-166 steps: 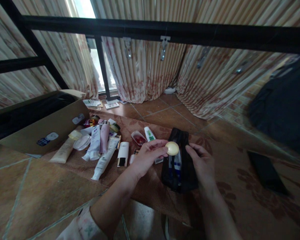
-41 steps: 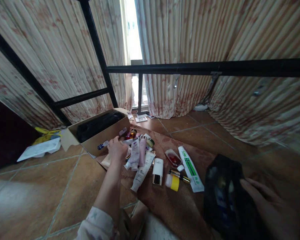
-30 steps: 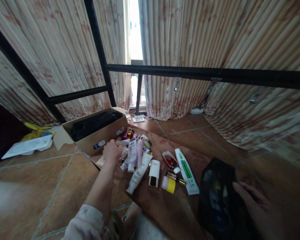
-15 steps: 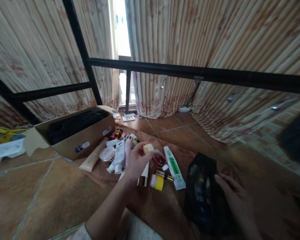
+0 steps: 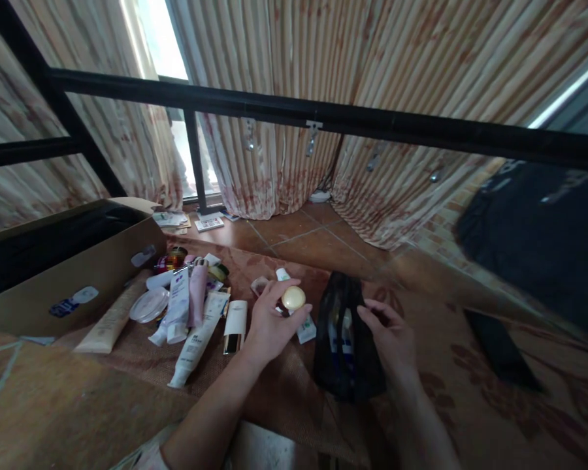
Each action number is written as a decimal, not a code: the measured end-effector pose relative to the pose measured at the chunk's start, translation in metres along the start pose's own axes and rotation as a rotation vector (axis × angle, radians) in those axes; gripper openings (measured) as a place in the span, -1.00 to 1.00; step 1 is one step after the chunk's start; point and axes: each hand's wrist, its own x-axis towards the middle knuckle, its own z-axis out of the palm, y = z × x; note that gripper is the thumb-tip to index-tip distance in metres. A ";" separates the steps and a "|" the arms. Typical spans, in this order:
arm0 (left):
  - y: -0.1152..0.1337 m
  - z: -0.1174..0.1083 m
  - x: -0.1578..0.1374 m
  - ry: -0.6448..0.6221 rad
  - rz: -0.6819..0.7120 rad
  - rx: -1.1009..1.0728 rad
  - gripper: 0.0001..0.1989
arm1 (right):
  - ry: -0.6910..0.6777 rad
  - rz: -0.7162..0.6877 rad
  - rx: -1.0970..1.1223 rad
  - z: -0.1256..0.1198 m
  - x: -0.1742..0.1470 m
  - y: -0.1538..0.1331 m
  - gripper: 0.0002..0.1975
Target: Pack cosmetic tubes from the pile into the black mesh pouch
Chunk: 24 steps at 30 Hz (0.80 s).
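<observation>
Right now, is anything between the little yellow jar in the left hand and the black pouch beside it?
Nothing visible. The left hand holds the yellow jar just left of the black pouch, whose top the right hand holds.

Jar lid [image 5: 293,297] in left hand [image 5: 270,320] looked glossy plastic; pouch [image 5: 345,339] under right hand [image 5: 391,334] sheer black mesh; mat [image 5: 284,385] beneath coarse woven.

No legible text, tubes [image 5: 192,339] perhaps blurred
</observation>
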 end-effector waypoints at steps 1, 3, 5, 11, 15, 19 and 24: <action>0.001 0.002 -0.001 -0.004 0.006 0.016 -0.64 | 0.002 -0.005 0.016 -0.001 0.000 0.000 -0.65; 0.003 0.005 -0.001 -0.025 0.011 0.042 -0.65 | -0.018 -0.002 0.046 -0.003 -0.001 0.001 -0.67; 0.004 0.007 0.000 -0.048 0.007 0.064 -0.66 | -0.064 0.006 0.089 -0.005 -0.002 0.001 -0.68; 0.006 0.013 0.000 -0.089 0.019 0.094 -0.68 | -0.061 0.041 0.141 -0.011 0.001 0.006 -0.71; 0.001 0.019 -0.003 -0.123 0.032 0.092 -0.63 | -0.055 0.039 0.120 -0.008 0.002 0.003 -0.70; -0.004 0.022 -0.005 -0.133 0.013 0.097 -0.62 | -0.073 0.056 0.131 -0.005 0.002 0.001 -0.67; -0.007 0.024 -0.006 -0.130 -0.018 0.111 -0.61 | -0.069 0.036 0.122 -0.009 0.001 0.003 -0.70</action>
